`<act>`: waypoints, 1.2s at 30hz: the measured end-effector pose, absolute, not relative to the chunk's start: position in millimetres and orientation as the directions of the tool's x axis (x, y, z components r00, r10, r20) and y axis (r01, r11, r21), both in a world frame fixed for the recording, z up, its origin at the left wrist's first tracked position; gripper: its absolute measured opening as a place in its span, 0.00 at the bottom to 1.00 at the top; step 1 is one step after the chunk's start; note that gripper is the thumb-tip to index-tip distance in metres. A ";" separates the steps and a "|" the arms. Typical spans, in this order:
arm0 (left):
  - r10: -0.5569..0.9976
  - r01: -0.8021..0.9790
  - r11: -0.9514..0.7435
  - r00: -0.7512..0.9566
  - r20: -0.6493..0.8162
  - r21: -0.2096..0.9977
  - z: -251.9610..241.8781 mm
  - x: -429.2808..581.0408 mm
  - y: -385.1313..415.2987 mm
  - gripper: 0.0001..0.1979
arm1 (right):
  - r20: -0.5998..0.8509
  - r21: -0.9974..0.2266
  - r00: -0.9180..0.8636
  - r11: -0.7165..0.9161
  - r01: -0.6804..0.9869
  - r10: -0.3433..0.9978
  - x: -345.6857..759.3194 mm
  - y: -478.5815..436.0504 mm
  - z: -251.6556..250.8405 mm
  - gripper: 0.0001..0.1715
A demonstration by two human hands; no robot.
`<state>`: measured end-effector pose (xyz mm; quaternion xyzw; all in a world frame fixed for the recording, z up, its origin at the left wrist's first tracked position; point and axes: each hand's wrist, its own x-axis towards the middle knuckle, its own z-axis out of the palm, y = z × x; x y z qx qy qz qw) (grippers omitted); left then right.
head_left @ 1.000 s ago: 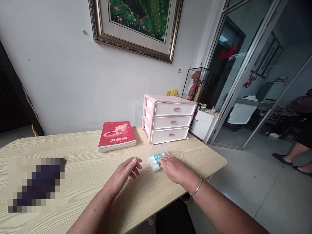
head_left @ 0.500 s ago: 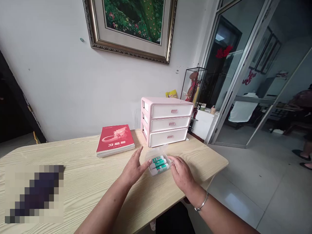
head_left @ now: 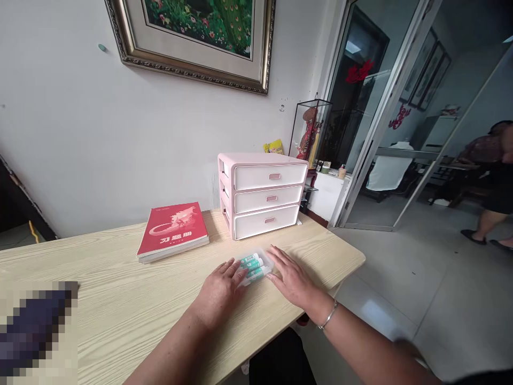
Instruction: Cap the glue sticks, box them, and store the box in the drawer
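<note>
A clear plastic case (head_left: 267, 263) with its lid down lies on the table in front of me. Through the cloudy plastic I make out three green-and-white glue sticks (head_left: 253, 263). At the case's left end, my left hand (head_left: 221, 293) is closed on it, with the thumb over the top and the fingers bent along the far side. My right hand (head_left: 292, 280) grips the right end between thumb and fingers, the fingers fairly straight. A silver bracelet circles the right wrist.
Behind the case stands a pink-and-white three-drawer organizer (head_left: 264, 195) with shut drawers. Red-covered books (head_left: 174, 230) lie left of it. A blurred-out dark item (head_left: 36, 326) is at the lower left. The wooden table (head_left: 336, 256) ends at my right; a person (head_left: 491, 176) stands beyond the glass door.
The case's raised lid has come down over the glue sticks. My left hand has moved onto the case's left end. My view has shifted slightly, and the person beyond the door has moved.
</note>
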<state>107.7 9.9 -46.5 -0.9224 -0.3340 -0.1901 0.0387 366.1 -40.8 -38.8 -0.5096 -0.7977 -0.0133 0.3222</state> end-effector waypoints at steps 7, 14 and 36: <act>0.568 0.607 -0.794 0.728 0.384 0.025 -55.4 107.5 15.2 0.19 | 0.465 -0.115 -0.437 0.542 0.833 0.770 363.0 -21.8 -57.8 0.24; 0.575 0.630 -0.777 0.709 0.407 0.001 -45.0 110.3 6.9 0.19 | 0.483 -0.208 -0.413 0.559 0.803 0.772 363.4 -33.7 -46.5 0.25; 0.633 0.635 -0.751 0.615 0.470 0.181 -52.9 116.4 14.5 0.16 | 0.597 -0.344 -0.234 0.508 0.789 0.767 357.2 -27.3 -62.9 0.19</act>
